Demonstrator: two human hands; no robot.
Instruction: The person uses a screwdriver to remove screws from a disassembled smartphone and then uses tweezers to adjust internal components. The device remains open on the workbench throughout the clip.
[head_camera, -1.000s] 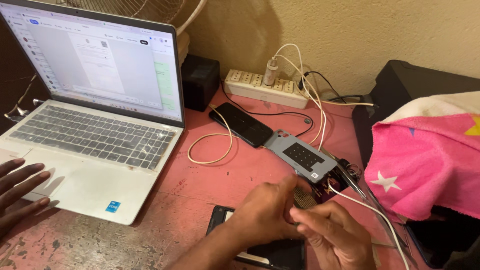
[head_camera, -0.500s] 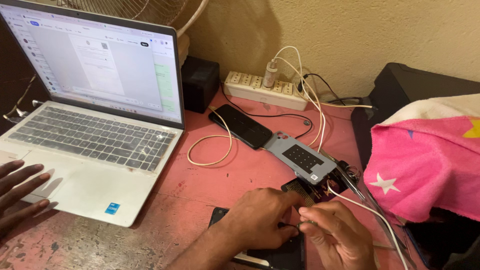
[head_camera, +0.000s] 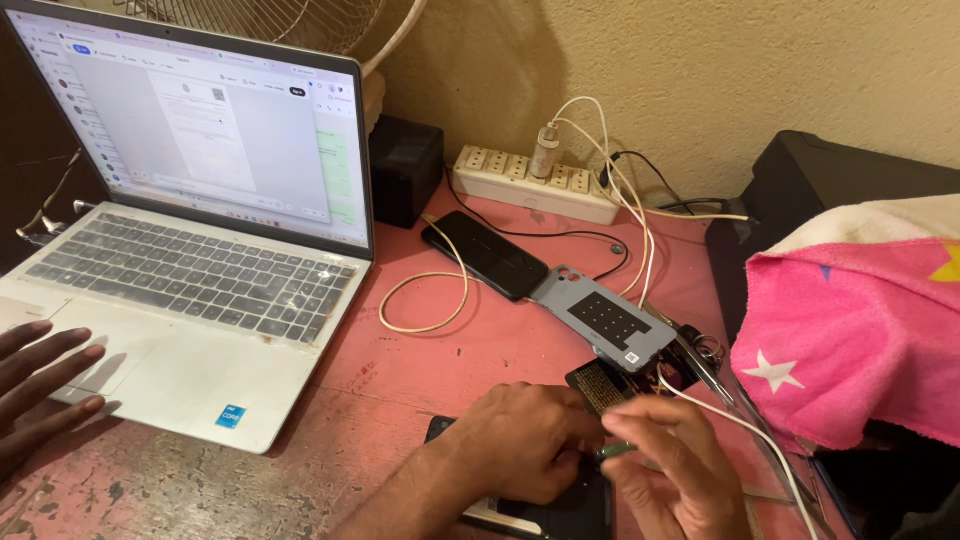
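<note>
Left hand (head_camera: 525, 450) pressed flat on dark phone (head_camera: 540, 510) at table's (head_camera: 400, 380) near edge — right hand (head_camera: 675, 465) pinching small green part (head_camera: 615, 451) beside it. Step: part handling mid-disassembly, likely. Next calls for steady fine fingertip placement.

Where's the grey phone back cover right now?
Head view, right of centre: the grey back cover lies on the pink table, touching the black phone, just above both hands.

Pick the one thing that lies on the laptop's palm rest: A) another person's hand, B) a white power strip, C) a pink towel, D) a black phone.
A: another person's hand lies with its fingers on the palm rest of the laptop, at its left front corner.
</note>
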